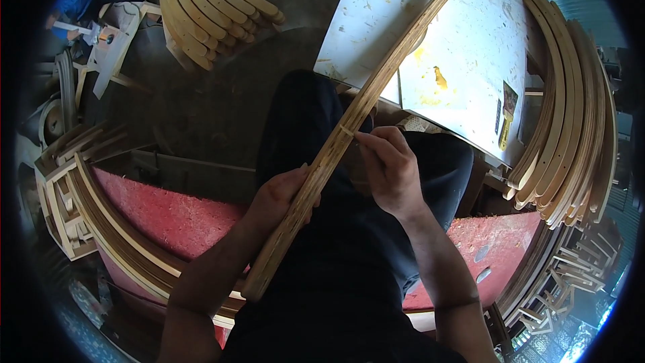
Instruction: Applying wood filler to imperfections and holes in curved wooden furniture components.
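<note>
A long, slightly curved wooden slat with a rough, layered edge runs diagonally from my lap up over a white board. My left hand is wrapped round its lower part, the fingers going underneath. My right hand is closed in a pinch beside the middle of the slat. From its fingertips a short, pale wood sliver reaches onto the slat's edge. Yellow-brown paste is smeared on the white board. A scraper with a yellow handle lies near the board's right edge.
Curved wooden slats are stacked at right, and another pile stands at the upper left. More long slats curve along the left of the red seat. Small wooden frames sit at the lower right.
</note>
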{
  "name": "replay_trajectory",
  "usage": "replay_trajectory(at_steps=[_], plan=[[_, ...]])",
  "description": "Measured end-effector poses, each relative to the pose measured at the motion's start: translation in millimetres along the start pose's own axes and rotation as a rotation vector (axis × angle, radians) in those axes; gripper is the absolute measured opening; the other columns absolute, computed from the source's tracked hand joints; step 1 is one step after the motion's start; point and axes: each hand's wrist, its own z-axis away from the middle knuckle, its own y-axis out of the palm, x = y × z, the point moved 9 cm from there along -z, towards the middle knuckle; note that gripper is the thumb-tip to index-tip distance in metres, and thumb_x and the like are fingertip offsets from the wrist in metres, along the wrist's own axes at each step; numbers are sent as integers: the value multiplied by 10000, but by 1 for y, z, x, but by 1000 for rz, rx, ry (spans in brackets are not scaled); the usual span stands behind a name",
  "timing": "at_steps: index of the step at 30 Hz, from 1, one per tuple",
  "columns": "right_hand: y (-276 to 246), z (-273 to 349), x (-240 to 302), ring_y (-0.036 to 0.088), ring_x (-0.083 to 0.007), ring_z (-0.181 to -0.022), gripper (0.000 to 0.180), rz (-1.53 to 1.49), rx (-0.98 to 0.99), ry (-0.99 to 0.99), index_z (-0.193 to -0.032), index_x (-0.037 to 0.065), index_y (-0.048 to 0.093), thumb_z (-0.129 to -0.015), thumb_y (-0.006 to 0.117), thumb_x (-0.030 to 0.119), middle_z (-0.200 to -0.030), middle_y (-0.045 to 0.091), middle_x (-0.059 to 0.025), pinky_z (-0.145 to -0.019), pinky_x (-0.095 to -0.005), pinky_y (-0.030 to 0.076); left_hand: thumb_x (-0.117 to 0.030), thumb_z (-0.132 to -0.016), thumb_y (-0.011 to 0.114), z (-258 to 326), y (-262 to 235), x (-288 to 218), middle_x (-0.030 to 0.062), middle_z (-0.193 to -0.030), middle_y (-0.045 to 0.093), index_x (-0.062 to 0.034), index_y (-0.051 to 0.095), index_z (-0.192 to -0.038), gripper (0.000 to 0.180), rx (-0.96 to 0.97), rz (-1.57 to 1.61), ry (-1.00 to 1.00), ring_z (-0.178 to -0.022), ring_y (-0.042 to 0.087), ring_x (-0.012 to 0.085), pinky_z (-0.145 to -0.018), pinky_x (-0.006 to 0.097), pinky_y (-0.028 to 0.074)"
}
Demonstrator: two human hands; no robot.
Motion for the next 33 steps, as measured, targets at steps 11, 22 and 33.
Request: replay_trajectory(at_steps=[11, 22, 33], plan=[[19, 33, 16, 654, -244, -879, 250, -247, 231, -105, -1070, -8, 699, -846, 663, -115, -934, 600, -101, -696, -322, 543, -464, -1074, 389, -1, 3, -4, 17, -754, 597, -101, 616, -1051, 429, 30, 27, 6, -558, 566, 84, -506, 223, 475], [-131, -12, -148, 659, -313, -891, 164, 471, -489, 102, -1081, -10, 701, -941, 619, 14, -983, 656, -156, -774, -393, 538, -470, -1065, 416, -4, -7, 6, 24, -735, 594, -101, 625, -1133, 429, -45, 13, -45, -536, 564, 89, -471, 232, 462], [-122, -23, -160, 662, -318, -916, 181, 611, -461, 109, -1090, 8, 706, -934, 616, 26, -996, 654, -142, -814, -399, 546, -478, -1068, 401, -4, -1, -3, 25, -728, 600, -104, 612, -1146, 436, -37, 35, -71, -527, 561, 93, -458, 241, 454]])
